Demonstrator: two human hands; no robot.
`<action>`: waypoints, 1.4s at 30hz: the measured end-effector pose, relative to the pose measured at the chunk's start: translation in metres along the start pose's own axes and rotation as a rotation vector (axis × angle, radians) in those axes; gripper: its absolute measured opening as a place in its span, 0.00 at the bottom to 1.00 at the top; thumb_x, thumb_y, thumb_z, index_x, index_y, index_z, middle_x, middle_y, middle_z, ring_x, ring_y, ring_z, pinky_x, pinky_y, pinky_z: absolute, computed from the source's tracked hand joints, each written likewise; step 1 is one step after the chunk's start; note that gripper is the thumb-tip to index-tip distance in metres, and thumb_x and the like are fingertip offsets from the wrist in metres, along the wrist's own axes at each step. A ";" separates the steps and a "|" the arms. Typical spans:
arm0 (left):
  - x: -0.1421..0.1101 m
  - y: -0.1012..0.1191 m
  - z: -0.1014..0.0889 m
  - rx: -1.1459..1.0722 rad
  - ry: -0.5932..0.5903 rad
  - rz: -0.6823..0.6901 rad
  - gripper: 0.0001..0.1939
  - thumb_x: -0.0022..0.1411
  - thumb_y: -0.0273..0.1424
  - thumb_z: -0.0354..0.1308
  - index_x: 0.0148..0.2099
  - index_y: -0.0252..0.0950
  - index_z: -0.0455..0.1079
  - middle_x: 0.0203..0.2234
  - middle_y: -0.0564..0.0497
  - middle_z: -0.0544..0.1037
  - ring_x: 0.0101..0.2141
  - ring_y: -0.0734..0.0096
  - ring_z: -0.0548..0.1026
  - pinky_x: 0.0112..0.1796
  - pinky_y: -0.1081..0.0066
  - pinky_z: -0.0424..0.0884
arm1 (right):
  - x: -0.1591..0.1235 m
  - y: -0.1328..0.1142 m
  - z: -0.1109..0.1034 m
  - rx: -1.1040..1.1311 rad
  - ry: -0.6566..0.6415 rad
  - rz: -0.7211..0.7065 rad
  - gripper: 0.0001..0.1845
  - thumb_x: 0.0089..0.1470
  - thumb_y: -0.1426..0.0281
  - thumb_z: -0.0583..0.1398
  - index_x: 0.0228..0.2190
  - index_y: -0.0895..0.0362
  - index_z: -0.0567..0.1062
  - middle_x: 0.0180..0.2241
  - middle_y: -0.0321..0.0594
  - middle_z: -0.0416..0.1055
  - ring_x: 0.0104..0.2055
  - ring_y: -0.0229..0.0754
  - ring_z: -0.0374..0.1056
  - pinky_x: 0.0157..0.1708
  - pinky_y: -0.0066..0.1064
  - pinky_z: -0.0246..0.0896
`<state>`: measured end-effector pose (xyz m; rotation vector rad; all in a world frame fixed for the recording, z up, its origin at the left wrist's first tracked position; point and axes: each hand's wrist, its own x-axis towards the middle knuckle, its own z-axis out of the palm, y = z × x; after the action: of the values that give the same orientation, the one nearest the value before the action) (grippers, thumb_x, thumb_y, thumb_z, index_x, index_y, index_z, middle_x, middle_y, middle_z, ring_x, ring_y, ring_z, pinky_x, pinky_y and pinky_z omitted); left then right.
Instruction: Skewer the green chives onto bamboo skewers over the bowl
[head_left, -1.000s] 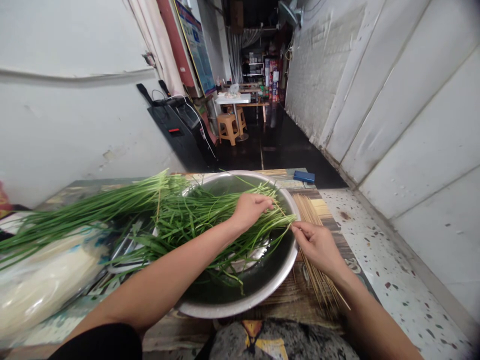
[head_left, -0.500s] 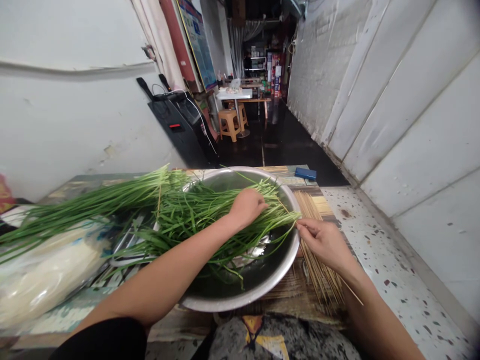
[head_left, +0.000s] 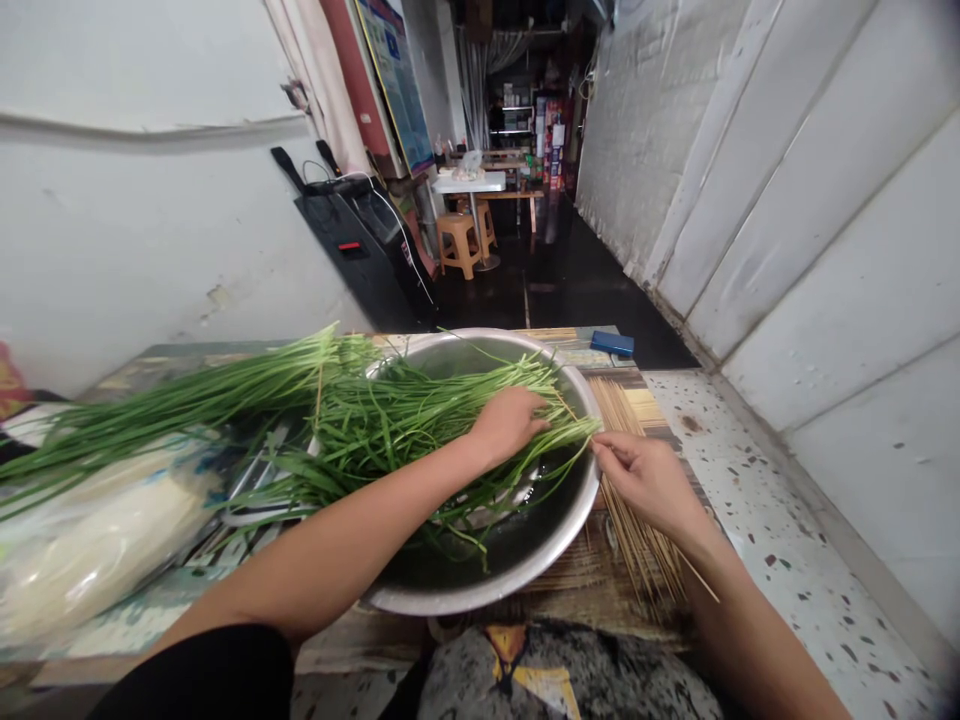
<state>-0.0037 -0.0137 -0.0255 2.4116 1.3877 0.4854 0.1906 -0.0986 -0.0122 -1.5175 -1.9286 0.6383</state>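
Long green garlic chives [head_left: 390, 415] lie heaped in a wide metal basin [head_left: 480, 603], their pale stem ends toward the right rim. My left hand [head_left: 507, 428] reaches over the heap, its fingers curled on stems close to the ends. At the right rim my right hand [head_left: 643, 478] is closed in a pinch on a thin bamboo skewer [head_left: 703, 580], whose back end sticks out by my wrist. The skewer's front part is hidden by my fingers, right at the stem ends. Another skewer [head_left: 564, 402] crosses a row of stems behind my left hand.
Loose bamboo skewers [head_left: 626, 540] lie right of the basin on the wood-patterned table [head_left: 551, 635]. A second skewered bunch of chives [head_left: 225, 390] rests at the left, above a clear bag of pale food [head_left: 112, 540]. A blue box [head_left: 612, 343] sits at the far edge.
My left hand has shifted slightly on the stems and its fingers have loosened a little. The right hand stays pinched at the stem ends. The view has tilted slightly.
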 end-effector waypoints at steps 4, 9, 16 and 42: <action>0.002 -0.002 0.000 -0.015 -0.033 -0.009 0.08 0.51 0.27 0.55 0.29 0.36 0.76 0.24 0.48 0.76 0.27 0.66 0.71 0.33 0.70 0.64 | 0.001 -0.001 0.000 0.011 -0.007 0.004 0.15 0.55 0.65 0.51 0.29 0.57 0.76 0.21 0.35 0.73 0.25 0.38 0.68 0.27 0.26 0.59; 0.010 -0.013 -0.007 -0.303 0.136 -0.251 0.10 0.50 0.29 0.55 0.32 0.33 0.77 0.25 0.49 0.78 0.27 0.67 0.73 0.33 0.70 0.67 | 0.001 -0.001 0.001 0.019 0.003 0.005 0.15 0.56 0.65 0.51 0.29 0.57 0.76 0.22 0.36 0.73 0.25 0.38 0.68 0.27 0.26 0.59; 0.011 -0.008 -0.018 -0.581 0.118 -0.263 0.08 0.49 0.29 0.56 0.28 0.33 0.77 0.34 0.50 0.80 0.37 0.66 0.75 0.43 0.69 0.67 | 0.001 -0.001 0.003 0.008 0.000 0.008 0.16 0.56 0.66 0.51 0.29 0.57 0.76 0.21 0.35 0.72 0.23 0.36 0.66 0.25 0.26 0.57; 0.010 -0.005 -0.015 -0.618 0.142 -0.245 0.08 0.51 0.28 0.56 0.27 0.33 0.76 0.35 0.48 0.80 0.38 0.65 0.75 0.44 0.70 0.66 | 0.000 -0.002 0.003 -0.001 -0.008 -0.003 0.16 0.57 0.66 0.51 0.29 0.57 0.76 0.22 0.35 0.72 0.23 0.36 0.65 0.25 0.26 0.56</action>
<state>-0.0095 -0.0008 -0.0133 1.7195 1.3169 0.8809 0.1868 -0.0993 -0.0129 -1.5145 -1.9373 0.6423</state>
